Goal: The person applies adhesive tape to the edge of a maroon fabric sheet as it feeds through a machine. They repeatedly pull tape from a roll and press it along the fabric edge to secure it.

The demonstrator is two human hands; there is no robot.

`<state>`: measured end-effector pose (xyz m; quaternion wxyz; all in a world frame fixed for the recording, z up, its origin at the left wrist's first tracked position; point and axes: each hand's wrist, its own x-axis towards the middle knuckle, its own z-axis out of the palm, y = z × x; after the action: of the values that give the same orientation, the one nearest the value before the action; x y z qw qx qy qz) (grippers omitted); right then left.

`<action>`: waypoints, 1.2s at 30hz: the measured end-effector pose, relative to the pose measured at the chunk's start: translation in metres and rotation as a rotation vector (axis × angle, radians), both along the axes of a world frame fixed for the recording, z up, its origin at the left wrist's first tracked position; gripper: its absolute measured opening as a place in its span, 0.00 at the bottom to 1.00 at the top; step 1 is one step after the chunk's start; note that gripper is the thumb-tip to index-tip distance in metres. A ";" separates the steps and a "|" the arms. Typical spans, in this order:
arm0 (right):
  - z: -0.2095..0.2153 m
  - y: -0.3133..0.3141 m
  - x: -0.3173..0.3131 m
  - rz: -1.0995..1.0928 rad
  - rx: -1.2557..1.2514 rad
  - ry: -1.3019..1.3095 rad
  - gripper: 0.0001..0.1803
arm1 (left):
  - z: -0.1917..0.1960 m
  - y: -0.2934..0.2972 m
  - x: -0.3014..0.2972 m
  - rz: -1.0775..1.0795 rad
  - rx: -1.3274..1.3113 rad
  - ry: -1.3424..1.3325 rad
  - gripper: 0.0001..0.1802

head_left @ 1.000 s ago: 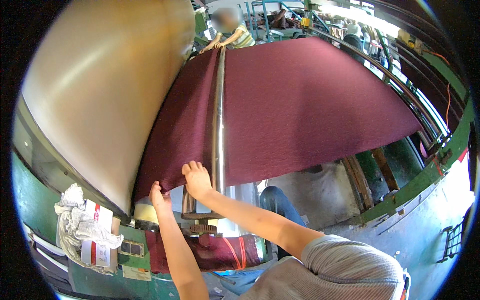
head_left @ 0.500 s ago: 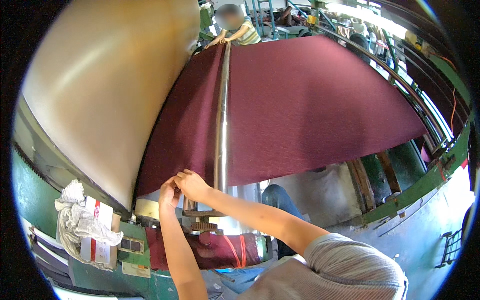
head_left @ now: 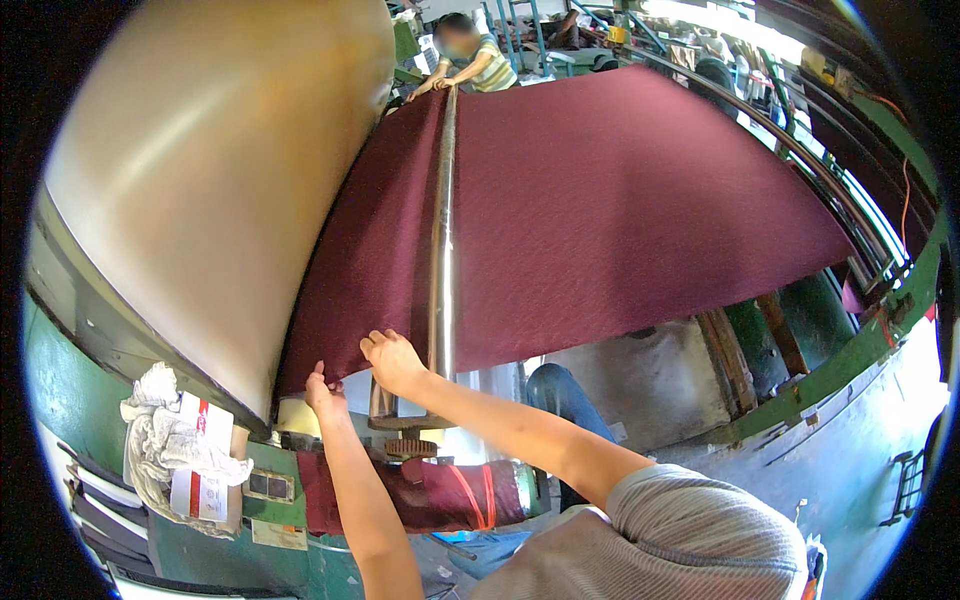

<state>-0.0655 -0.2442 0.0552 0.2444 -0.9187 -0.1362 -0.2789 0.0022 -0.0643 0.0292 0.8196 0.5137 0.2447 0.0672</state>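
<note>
A wide sheet of maroon fabric stretches away from me, passing by a long shiny metal roller. At its near edge, left of the roller, my left hand pinches the cloth close to the big tan cylinder. My right hand grips the same edge nearer the roller, fingers curled on the cloth; the fingertips are partly hidden. The hands are a short way apart. At the roller's far end a co-worker in a striped shirt has both hands by the fabric's far edge.
Below my hands lie a brown gear and a maroon-wrapped roll with red bands. A white rag rests over a white and red box at the left. A green machine frame curves along the right.
My hands, together before, have separated: the left has moved down and left along the fabric edge, while the right stays near the roller. The view has shifted slightly.
</note>
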 end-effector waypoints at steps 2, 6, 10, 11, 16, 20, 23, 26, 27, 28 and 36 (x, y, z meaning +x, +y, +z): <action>-0.003 0.001 -0.001 0.077 0.001 -0.062 0.10 | 0.014 -0.013 -0.011 -0.061 0.132 0.089 0.18; -0.007 0.003 -0.001 0.192 -0.010 -0.126 0.09 | 0.010 -0.036 -0.017 -0.523 0.121 -0.057 0.16; -0.004 0.000 0.000 0.025 0.047 -0.067 0.15 | 0.009 -0.027 -0.011 -0.197 0.131 -0.083 0.12; 0.014 -0.004 -0.012 -0.079 0.030 0.008 0.16 | 0.004 -0.016 -0.009 -0.168 0.034 -0.089 0.12; 0.004 -0.005 -0.005 -0.185 0.069 0.094 0.13 | -0.011 0.001 0.006 -0.050 -0.196 -0.057 0.08; 0.001 0.001 -0.004 -0.021 -0.025 -0.014 0.11 | -0.023 0.011 0.008 -0.045 -0.153 -0.010 0.13; -0.002 0.004 -0.003 0.060 -0.037 -0.096 0.10 | -0.013 -0.004 0.000 -0.144 0.060 -0.012 0.18; -0.009 0.008 0.000 0.099 -0.064 -0.110 0.12 | 0.008 -0.033 -0.017 -0.467 0.147 -0.128 0.14; -0.013 0.009 0.002 0.108 -0.034 -0.140 0.13 | 0.005 -0.029 -0.013 -0.520 0.177 -0.146 0.13; -0.013 0.011 0.001 0.127 0.029 -0.135 0.13 | 0.005 -0.026 -0.011 -0.568 0.206 -0.162 0.12; 0.007 -0.002 -0.008 -0.228 0.096 0.094 0.14 | -0.020 0.005 0.022 0.015 -0.020 -0.122 0.11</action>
<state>-0.0738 -0.2463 0.0622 0.2607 -0.9275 -0.0060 -0.2679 0.0245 -0.0593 0.0090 0.8376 0.4985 0.1987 0.1019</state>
